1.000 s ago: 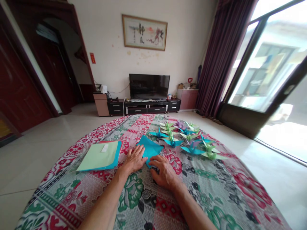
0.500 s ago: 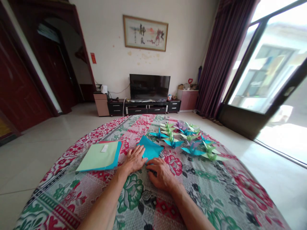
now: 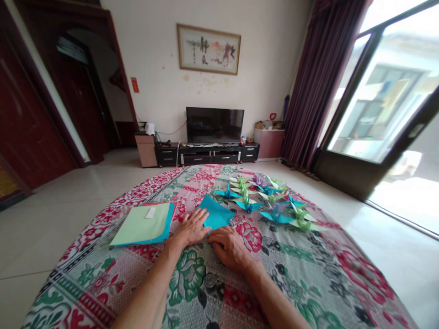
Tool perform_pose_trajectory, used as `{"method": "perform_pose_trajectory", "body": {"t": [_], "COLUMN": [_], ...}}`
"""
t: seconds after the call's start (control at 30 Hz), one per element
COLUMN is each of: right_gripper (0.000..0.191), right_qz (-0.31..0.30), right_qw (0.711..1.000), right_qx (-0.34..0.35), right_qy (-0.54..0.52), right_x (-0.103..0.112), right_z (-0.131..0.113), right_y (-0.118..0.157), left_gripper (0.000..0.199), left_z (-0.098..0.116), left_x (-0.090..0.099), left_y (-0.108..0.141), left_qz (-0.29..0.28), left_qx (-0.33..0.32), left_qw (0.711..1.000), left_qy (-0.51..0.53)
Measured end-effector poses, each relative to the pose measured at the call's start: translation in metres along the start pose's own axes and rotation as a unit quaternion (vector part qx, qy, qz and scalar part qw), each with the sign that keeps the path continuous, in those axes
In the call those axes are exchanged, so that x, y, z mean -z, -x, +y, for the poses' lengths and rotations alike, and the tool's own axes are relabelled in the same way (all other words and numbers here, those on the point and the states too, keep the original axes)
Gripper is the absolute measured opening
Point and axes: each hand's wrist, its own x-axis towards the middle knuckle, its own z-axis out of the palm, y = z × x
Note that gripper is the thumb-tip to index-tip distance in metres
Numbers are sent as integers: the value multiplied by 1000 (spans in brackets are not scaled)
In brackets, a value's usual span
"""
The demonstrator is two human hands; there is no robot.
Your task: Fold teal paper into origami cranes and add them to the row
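A blue sheet of origami paper [image 3: 216, 214], folded to a smaller diamond-like shape, lies on the patterned tablecloth in front of me. Across its left edge, my left hand [image 3: 192, 227] rests flat with the fingers stretched out. My right hand [image 3: 229, 246] is closed, its fingers curled and pressed together at the paper's near corner, which they partly hide. Just beyond and to the right stand several folded paper cranes, among them a blue crane [image 3: 277, 214] and a green crane [image 3: 303, 221].
To the left lies a stack of square paper [image 3: 140, 226], light green on top with blue and red beneath, and a small white slip [image 3: 150, 213] on it. The round table's cloth [image 3: 113, 274] is floral. Past the table stand a television [image 3: 215, 125] and a low black cabinet [image 3: 206, 154].
My right hand's fingers have shifted very slightly at the paper's near corner. My left hand stays in place on the paper. The whole view has tilted a little.
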Motion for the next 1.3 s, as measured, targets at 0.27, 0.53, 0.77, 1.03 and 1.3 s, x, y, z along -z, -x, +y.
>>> {"method": "perform_pose_trajectory", "body": {"t": [0.27, 0.53, 0.77, 1.03, 1.3], "right_gripper": [15, 15, 21, 20, 21], "right_qz": [9, 11, -7, -1, -6], "right_qw": [995, 996, 997, 998, 997], "right_qx": [-92, -85, -65, -63, -72], "right_qy": [34, 35, 47, 25, 25], "right_x": [-12, -17, -11, -13, -11], "right_z": [5, 5, 1, 2, 1], "right_y": [-16, -12, -12, -12, -13], "left_gripper": [55, 49, 43, 33, 26], "left_z": [-3, -2, -6, -21, -37], "left_x": [-1, 1, 4, 1, -5], "left_y": [-1, -3, -7, -20, -36], "left_qz": [-16, -7, 37, 89, 111], "left_qx": [-3, 2, -5, -49, -38], "left_qw": [1000, 1000, 999, 994, 991], "left_qy": [-4, 4, 19, 40, 70]}}
